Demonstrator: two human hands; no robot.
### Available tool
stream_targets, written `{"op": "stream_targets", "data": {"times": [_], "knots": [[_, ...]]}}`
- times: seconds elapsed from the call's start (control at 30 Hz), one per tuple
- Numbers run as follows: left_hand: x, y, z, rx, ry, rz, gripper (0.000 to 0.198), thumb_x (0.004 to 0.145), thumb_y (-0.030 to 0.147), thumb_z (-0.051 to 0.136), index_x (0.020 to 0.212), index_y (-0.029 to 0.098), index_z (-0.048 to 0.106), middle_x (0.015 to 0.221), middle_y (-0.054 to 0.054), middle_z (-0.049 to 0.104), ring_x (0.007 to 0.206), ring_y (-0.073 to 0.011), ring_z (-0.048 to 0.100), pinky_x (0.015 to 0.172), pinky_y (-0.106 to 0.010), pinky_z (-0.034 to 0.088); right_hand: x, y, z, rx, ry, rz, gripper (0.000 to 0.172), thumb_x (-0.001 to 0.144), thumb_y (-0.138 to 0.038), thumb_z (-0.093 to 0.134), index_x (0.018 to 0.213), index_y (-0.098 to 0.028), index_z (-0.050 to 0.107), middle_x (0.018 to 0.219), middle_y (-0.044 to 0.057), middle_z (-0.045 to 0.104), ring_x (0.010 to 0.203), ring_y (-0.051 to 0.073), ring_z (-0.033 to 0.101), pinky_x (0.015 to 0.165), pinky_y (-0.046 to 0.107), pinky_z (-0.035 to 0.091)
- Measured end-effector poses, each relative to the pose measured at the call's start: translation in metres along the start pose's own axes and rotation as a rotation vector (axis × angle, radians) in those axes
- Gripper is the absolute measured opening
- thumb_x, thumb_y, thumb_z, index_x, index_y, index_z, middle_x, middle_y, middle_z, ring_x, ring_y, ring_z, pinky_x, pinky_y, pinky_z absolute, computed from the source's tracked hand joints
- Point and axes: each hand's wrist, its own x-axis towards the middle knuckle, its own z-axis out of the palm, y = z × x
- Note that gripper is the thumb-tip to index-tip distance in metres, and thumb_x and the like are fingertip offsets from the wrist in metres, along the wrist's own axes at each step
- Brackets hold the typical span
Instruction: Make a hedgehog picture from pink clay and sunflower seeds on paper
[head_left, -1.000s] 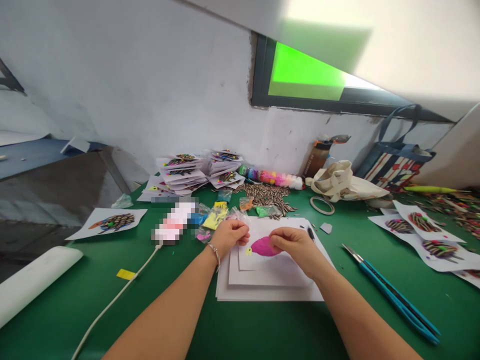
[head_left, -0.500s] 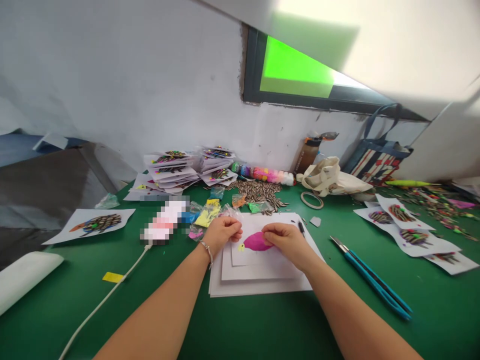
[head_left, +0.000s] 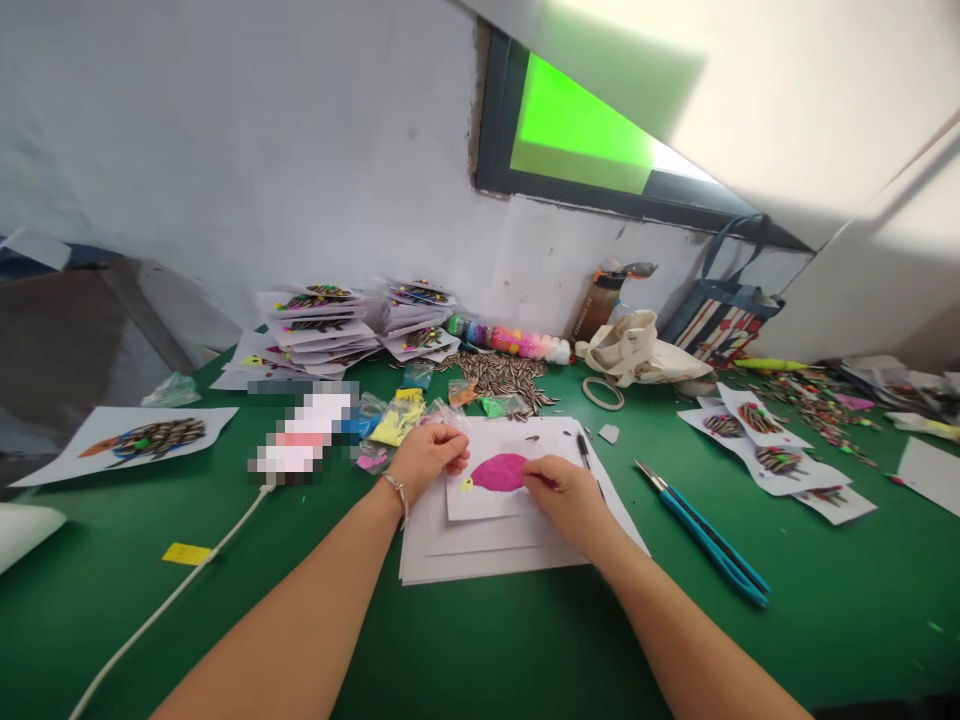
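Observation:
A small white card (head_left: 487, 495) lies on top of a stack of white sheets (head_left: 480, 560) on the green table. A magenta clay shape (head_left: 499, 472) with a small yellow tip is pressed onto the card. My left hand (head_left: 427, 455) is closed, its fingertips pinching at the card's upper left edge. My right hand (head_left: 566, 495) rests on the card with curled fingers, its fingertips touching the right end of the magenta shape. A black pen (head_left: 583, 450) lies on the sheets just beyond my right hand.
Blue scissors (head_left: 705, 535) lie right of the sheets. A seed pile (head_left: 502, 375), small colour bags (head_left: 397, 420), tape ring (head_left: 602, 393), stacked finished cards (head_left: 322, 325) and clay tubs (head_left: 510, 342) sit behind. Seed pictures (head_left: 757, 440) lie at right, one (head_left: 142, 440) at left, a white cable (head_left: 172, 595) near my left arm.
The view has swung to the right and things have slid left in frame. My right hand has slipped down to the right end of the magenta shape. My left hand stays pinched.

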Motion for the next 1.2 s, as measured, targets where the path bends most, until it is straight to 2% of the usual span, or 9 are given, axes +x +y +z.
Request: {"op": "stream_targets", "data": {"times": [0.1, 0.23, 0.57, 0.8, 1.2], "knots": [[0.0006, 0.0002, -0.0002, 0.015, -0.006, 0.004, 0.023, 0.065, 0.032, 0.075, 0.072, 0.013, 0.065, 0.065, -0.003, 0.067, 0.057, -0.0116, 0.062, 0.058, -0.023, 0.052, 0.0022, 0.0007, 0.0017, -0.019, 0.003, -0.048, 0.022, 0.078, -0.017, 0.048, 0.080, -0.021, 0.069, 0.079, 0.002, 0.065, 0.075, 0.016, 0.058, 0.071, 0.027, 0.044], [0.0023, -0.0004, -0.0008, 0.026, -0.013, 0.011, 0.025, 0.063, 0.034, 0.075, 0.072, 0.013, 0.065, 0.065, -0.003, 0.067, 0.057, -0.0116, 0.062, 0.057, -0.023, 0.052, 0.0034, 0.0008, 0.0022, -0.034, 0.000, -0.027, 0.021, 0.078, -0.015, 0.048, 0.078, -0.020, 0.068, 0.076, 0.002, 0.064, 0.071, 0.016, 0.057, 0.068, 0.028, 0.044], [0.0004, 0.0006, 0.0004, 0.015, -0.006, 0.013, 0.024, 0.063, 0.033, 0.075, 0.071, 0.012, 0.065, 0.064, -0.003, 0.067, 0.056, -0.0115, 0.062, 0.058, -0.024, 0.052, -0.0016, -0.0001, 0.0018, -0.004, -0.076, -0.052, 0.027, 0.081, -0.016, 0.048, 0.092, -0.022, 0.071, 0.090, 0.003, 0.068, 0.083, 0.017, 0.061, 0.077, 0.030, 0.046], [0.0010, -0.0003, 0.0004, 0.010, -0.008, 0.007, 0.022, 0.065, 0.030, 0.075, 0.070, 0.012, 0.064, 0.063, -0.003, 0.067, 0.056, -0.0120, 0.063, 0.058, -0.024, 0.053, -0.0050, -0.0059, -0.0005, -0.148, -0.085, -0.121, 0.026, 0.082, -0.015, 0.047, 0.086, -0.023, 0.071, 0.081, 0.003, 0.062, 0.074, 0.016, 0.058, 0.069, 0.028, 0.045], [-0.0007, -0.0007, 0.0013, 0.011, -0.007, 0.005, 0.016, 0.068, 0.027, 0.073, 0.067, 0.013, 0.064, 0.063, -0.003, 0.067, 0.056, -0.0113, 0.063, 0.058, -0.023, 0.053, -0.0062, 0.0039, 0.0068, -0.239, -0.066, -0.252, 0.028, 0.086, -0.020, 0.045, 0.091, -0.025, 0.072, 0.084, 0.006, 0.064, 0.084, 0.020, 0.059, 0.077, 0.034, 0.049]]}}
